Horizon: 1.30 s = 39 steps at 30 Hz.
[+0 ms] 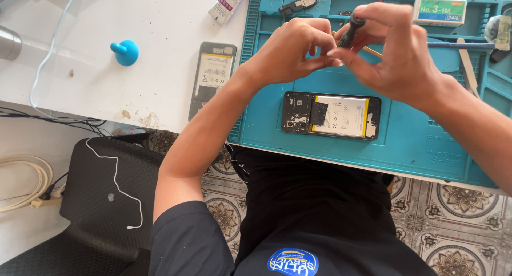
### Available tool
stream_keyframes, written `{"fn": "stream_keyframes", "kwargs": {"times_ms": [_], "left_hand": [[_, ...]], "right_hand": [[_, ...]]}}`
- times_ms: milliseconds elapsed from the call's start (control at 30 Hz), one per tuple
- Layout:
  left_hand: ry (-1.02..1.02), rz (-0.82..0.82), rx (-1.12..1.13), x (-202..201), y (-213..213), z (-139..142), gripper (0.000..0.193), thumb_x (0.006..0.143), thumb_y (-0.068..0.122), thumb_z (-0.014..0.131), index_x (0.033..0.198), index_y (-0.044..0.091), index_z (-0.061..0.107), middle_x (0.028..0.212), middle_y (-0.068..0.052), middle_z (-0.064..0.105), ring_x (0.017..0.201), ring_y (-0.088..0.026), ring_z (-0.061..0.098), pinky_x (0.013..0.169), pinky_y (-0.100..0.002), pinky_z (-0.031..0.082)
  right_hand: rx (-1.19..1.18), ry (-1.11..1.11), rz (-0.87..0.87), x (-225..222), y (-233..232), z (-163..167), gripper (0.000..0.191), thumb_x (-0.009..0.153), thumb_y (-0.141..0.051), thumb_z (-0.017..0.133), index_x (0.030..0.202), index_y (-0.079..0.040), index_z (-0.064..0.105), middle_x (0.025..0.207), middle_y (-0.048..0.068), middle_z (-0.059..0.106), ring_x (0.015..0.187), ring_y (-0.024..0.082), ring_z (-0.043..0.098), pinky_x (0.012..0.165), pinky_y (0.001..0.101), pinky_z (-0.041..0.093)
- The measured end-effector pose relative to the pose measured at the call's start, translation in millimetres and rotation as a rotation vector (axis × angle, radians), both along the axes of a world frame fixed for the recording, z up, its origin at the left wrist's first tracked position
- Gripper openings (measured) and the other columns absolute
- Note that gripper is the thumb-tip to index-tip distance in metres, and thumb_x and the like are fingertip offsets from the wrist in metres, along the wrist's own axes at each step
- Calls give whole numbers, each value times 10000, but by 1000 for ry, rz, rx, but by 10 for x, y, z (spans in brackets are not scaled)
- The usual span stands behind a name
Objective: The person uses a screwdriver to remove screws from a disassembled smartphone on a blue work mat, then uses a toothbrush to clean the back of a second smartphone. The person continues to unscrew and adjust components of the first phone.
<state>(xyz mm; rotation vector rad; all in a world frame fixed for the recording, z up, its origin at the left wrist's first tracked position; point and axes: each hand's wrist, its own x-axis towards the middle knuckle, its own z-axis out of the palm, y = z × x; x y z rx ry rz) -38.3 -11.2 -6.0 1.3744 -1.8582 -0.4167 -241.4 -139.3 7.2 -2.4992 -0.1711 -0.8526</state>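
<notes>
An opened smartphone (330, 116) with its back off lies flat on the teal work mat (410, 143), its white battery with a yellow edge showing. Above it my right hand (397, 52) grips a small black screwdriver (350, 32) by the handle, held tilted. My left hand (290, 49) is curled with its fingertips pinched at the screwdriver's lower tip. Both hands hover over the mat, apart from the phone.
A second phone part with a battery (212, 76) lies at the mat's left edge on the white table (133, 20). A blue suction cup (126, 52), a tube (226, 4), a small box (440, 10), tweezers and spudgers (468, 65) sit around. A black chair (101, 201) stands below left.
</notes>
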Motion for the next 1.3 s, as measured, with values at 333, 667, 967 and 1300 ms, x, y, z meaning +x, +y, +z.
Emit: {"fn": "stream_keyframes", "kwargs": {"times_ms": [333,667,967,1300], "left_hand": [[-99,22,6,28,8,-4,132,916,233,827,909,112,772,852,-22,663,701,-202,682,625,-377,522],[-126,5,3,67,-23,-84,183,882,184,818,783,60,727,815,-42,655,685,-225,669,602,-389,506],[-130,-13,11,71,-17,-94,174,885,168,819,793,49,732,838,-46,672,704,-217,682,622,-372,524],[111,-145,-172,100,62,126,147,1025,177,740,1041,30,744,872,-46,662,757,-158,646,669,-296,519]], "right_hand": [[44,44,17,60,21,-275,656,1069,31,716,1487,-55,218,1031,205,690,885,258,755,781,352,631],[46,-14,-8,86,67,-371,661,1064,13,760,1508,-45,273,1050,187,666,878,250,750,771,342,631],[33,-16,-27,104,110,-374,671,1053,-11,775,1511,-33,285,1065,188,658,875,250,744,758,332,623],[251,-184,69,7,147,-266,629,1207,63,669,1514,-126,153,1148,170,590,1016,237,684,877,306,610]]}}
